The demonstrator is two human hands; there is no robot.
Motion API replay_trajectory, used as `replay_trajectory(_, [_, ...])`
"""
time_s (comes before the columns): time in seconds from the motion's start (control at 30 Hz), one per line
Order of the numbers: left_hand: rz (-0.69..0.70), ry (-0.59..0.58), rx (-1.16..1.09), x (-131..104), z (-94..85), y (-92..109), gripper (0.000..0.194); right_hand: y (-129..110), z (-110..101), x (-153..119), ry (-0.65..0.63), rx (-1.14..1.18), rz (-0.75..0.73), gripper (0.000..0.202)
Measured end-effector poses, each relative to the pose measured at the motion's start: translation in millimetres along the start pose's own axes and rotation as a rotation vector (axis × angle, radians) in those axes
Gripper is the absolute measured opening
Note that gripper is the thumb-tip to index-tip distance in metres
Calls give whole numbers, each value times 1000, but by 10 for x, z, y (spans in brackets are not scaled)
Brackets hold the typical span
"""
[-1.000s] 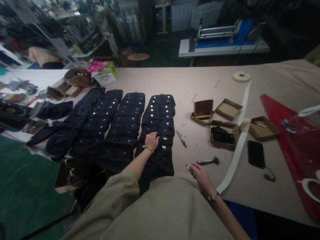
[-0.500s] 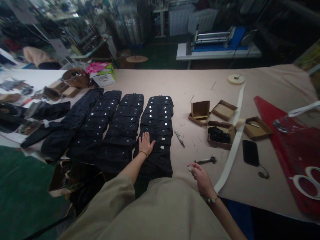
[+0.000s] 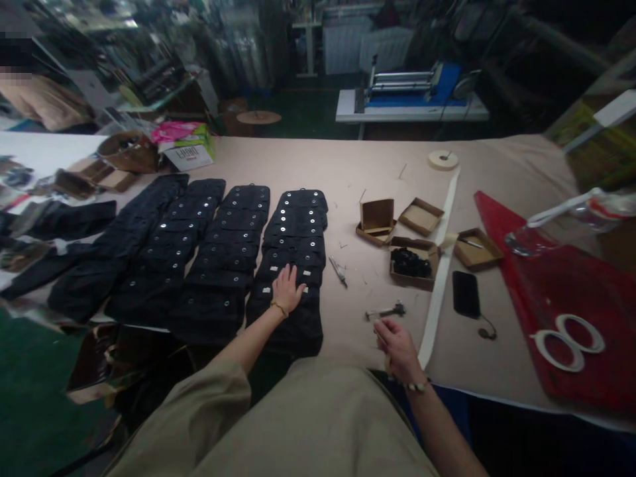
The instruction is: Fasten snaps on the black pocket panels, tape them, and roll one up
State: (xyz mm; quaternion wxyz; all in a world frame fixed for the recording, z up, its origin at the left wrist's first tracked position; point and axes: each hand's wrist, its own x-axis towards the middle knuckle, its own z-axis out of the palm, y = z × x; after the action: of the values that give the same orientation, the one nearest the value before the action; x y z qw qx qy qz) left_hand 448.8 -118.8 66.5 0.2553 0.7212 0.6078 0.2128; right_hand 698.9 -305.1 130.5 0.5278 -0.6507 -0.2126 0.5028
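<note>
My left hand (image 3: 288, 290) lies with spread fingers on the nearest black fabric piece (image 3: 293, 248), which bears two rows of metal rings. Small pale patches show on the cloth on both sides of that hand. My right hand (image 3: 396, 343) hovers by the table's front edge with its fingers pinched together; whatever is between them is too small to make out. Just beyond it lies a dark metal tool (image 3: 386, 311). A slim pointed tool (image 3: 338, 271) rests right of the fabric. More black pieces (image 3: 233, 245) lie side by side to the left.
Cardboard boxes, one with black items (image 3: 413, 277), a phone (image 3: 466, 294), a white strip (image 3: 433, 318) and its roll (image 3: 442, 160) lie right. Farther right are a red sheet (image 3: 571, 291), scissors (image 3: 559, 361) and a bottle (image 3: 561, 228). A person (image 3: 50, 103) is back left.
The view has shifted, so the table things appear farther left. My left hand has moved right across the fabric, baring pale patches to its left. My right hand stays pinched.
</note>
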Motion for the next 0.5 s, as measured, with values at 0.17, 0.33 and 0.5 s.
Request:
replay_trajectory(0.17, [329, -385, -538, -839, 357, 1170, 38, -2, -314, 34, -142, -279, -199, 51])
replay_trajectory(0.33, [197, -320, -707, -1346, 587, 1737, 35, -138, -792, -5, -356, -533, -372, 43])
replay_trajectory(0.5, [184, -225, -560, -1650, 663, 1933, 26, -197, -1051, -12, -620, -690, -392, 43])
